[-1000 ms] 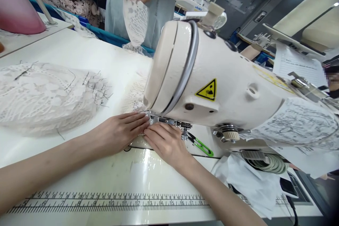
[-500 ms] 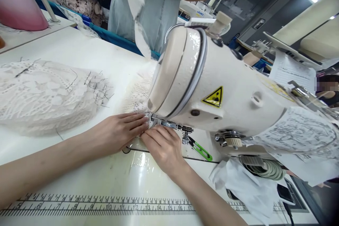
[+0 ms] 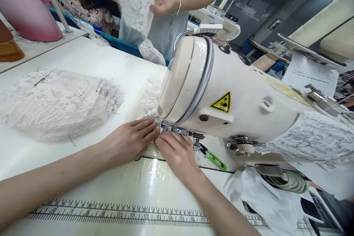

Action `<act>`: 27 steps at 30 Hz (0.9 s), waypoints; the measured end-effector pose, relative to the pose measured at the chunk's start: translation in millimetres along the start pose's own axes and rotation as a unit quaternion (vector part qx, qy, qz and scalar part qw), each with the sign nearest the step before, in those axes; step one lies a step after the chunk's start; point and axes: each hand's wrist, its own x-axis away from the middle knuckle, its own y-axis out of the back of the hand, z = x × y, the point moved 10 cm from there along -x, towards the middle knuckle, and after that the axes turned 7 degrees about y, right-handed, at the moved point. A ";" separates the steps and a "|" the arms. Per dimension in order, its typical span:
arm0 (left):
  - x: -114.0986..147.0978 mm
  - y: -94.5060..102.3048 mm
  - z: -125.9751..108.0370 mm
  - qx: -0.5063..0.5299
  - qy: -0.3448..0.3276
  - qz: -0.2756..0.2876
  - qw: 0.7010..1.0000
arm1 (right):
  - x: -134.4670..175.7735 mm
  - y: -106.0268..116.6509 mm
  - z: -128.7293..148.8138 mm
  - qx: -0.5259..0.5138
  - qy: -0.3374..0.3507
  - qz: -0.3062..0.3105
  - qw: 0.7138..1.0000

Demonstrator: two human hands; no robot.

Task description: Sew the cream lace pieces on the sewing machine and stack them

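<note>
At the centre of the frame, the white lace piece (image 3: pixel 148 99) lies on the tabletop (image 3: pixel 116 188) beneath the sewing machine head (image 3: pixel 190 77). The left hand (image 3: pixel 138 136) rests flat on its near edge, grip open. The right hand (image 3: pixel 177 155) curls alongside; whether its grip pinches lace, I cannot tell. Green snips (image 3: pixel 215 159) lie right of centre.

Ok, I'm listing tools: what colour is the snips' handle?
The handle is green, clearest in the head view.

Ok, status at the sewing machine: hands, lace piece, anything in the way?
Left hand and right hand close together, both at the lace piece. Machine head hides part of it. Green snips near right hand, not touching.
</note>
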 end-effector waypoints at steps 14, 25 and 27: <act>-4.7 4.3 -7.2 -0.055 -0.014 0.003 0.998 | 3.5 -5.4 -22.1 -0.077 -0.051 0.022 0.995; -2.9 4.1 -9.1 -0.044 -0.021 0.006 0.999 | 12.3 -15.9 -41.3 -0.134 -0.099 0.043 0.985; -3.4 4.1 -9.0 -0.049 -0.021 0.007 0.999 | 13.6 -15.7 -43.5 -0.134 -0.103 0.039 0.985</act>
